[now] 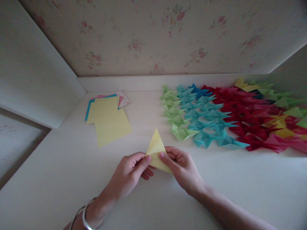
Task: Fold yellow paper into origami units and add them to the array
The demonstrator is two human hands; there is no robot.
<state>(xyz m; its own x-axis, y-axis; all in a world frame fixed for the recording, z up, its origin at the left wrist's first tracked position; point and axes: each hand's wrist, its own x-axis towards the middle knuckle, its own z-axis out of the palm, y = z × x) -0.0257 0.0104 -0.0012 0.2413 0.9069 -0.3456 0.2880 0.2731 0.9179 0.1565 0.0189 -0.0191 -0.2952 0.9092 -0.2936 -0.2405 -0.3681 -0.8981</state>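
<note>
A folded sheet of yellow origami paper (156, 145), triangular with its tip pointing away from me, is held between both hands above the white table. My left hand (134, 167) pinches its left edge, thumb on top and fingers behind, a few fingertips showing below. On the right side my right hand (178, 163) grips the paper, its thumb pressing the front face and its fingers curled behind. The back of the paper is hidden from view.
Loose yellow paper sheets (112, 123) lie at the left over blue and pink ones. Rows of folded paper cranes stand at the right: green (183, 131), light blue (203, 137) and red (249, 123). Behind the white table (148, 204) rises a flowered wall (134, 28).
</note>
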